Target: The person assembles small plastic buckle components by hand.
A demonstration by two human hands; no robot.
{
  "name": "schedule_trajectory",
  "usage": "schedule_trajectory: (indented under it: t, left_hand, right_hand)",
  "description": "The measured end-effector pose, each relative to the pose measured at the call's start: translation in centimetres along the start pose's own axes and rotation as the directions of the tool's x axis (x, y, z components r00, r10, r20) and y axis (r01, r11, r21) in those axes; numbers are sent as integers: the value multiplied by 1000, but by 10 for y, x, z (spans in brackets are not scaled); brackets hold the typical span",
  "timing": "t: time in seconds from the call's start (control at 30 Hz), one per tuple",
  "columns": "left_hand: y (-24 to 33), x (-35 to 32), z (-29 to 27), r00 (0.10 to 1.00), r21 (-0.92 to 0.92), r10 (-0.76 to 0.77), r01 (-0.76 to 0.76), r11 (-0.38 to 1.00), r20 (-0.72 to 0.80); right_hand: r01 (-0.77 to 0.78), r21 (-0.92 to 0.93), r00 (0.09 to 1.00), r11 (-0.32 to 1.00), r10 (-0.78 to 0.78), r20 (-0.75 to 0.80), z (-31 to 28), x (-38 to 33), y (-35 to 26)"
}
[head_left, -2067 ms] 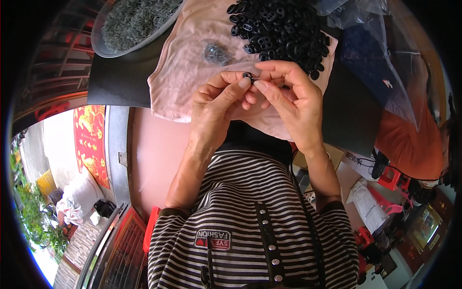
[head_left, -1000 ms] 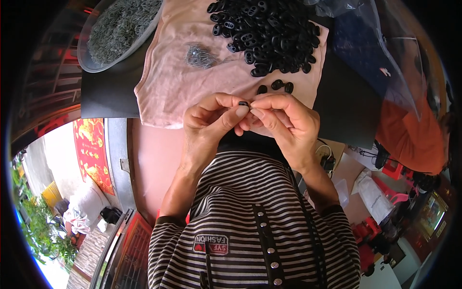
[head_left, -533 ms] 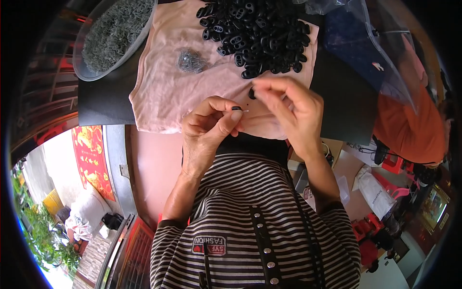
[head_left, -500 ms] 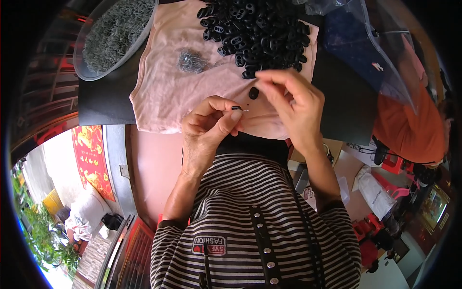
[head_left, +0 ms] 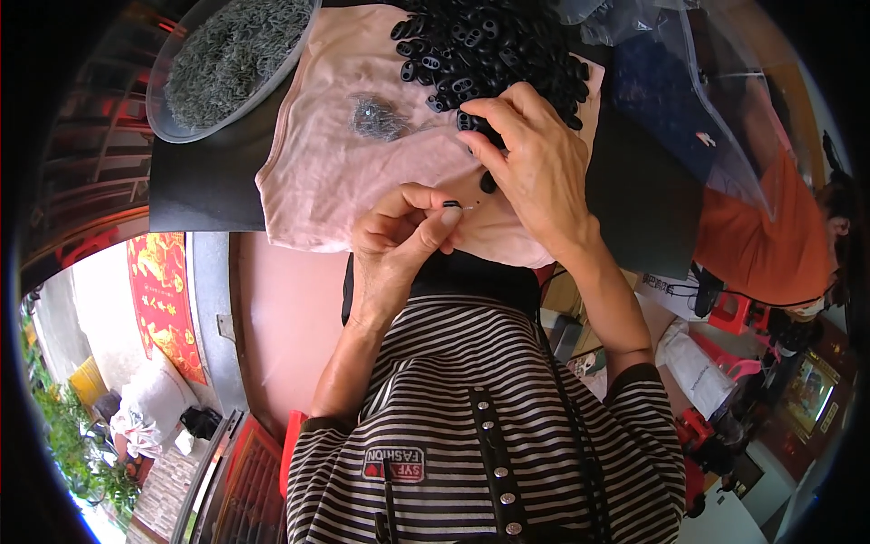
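Observation:
My left hand [head_left: 399, 236] pinches a small black plastic piece [head_left: 450, 205] between thumb and forefinger, over the near part of a pink cloth. A thin, pale tip sticks out to the right of that piece. At the near edge of a heap of black oval cord locks [head_left: 494, 54], my right hand [head_left: 536, 172] has thumb and forefinger around a two-hole cord lock [head_left: 468, 121]. One loose black oval piece [head_left: 488, 184] lies on the cloth beneath the right hand, partly covered by it. Left of the heap sits a small clump of fine silvery springs or wires [head_left: 376, 118].
The pink cloth [head_left: 317, 172] covers part of a black tabletop [head_left: 204, 199]. A clear tub [head_left: 163, 127] of small grey springs stands at the far left. Clear plastic sheeting [head_left: 716, 100] hangs at the right, near a person's orange sleeve [head_left: 761, 236].
My right hand has moved away from me and slightly left, up to the heap's near edge, and its fingers have come around a cord lock. The left hand keeps its pinch.

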State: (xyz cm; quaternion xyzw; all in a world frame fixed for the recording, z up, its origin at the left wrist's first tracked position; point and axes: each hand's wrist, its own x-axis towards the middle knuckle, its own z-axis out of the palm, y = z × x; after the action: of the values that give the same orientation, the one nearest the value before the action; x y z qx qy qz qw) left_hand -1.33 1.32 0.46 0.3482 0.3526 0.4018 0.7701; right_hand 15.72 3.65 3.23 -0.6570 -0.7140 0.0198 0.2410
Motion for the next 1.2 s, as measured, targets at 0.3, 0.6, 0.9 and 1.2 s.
schedule_trajectory:
  t: [0.3,0.6,0.9,1.2]
  left_hand:
    - [5,-2,-1,1000,-15,-6,6,1000,-15]
    - [14,-2,-1,995,-46,95,-97,994,-42]
    - [27,3,5,992,-28,100,-102,994,-74]
    - [24,4,4,993,-27,93,-95,995,-71]
  right_hand:
    - [-29,203,1000,979,29,3,-3,1,-2]
    - [-451,856,891,252,174,419,-27,-10,-6]
    - [-491,869,867,59,136,480,-31,-16,-7]
    - [-451,876,889,172,172,424,-33,-19,-16]
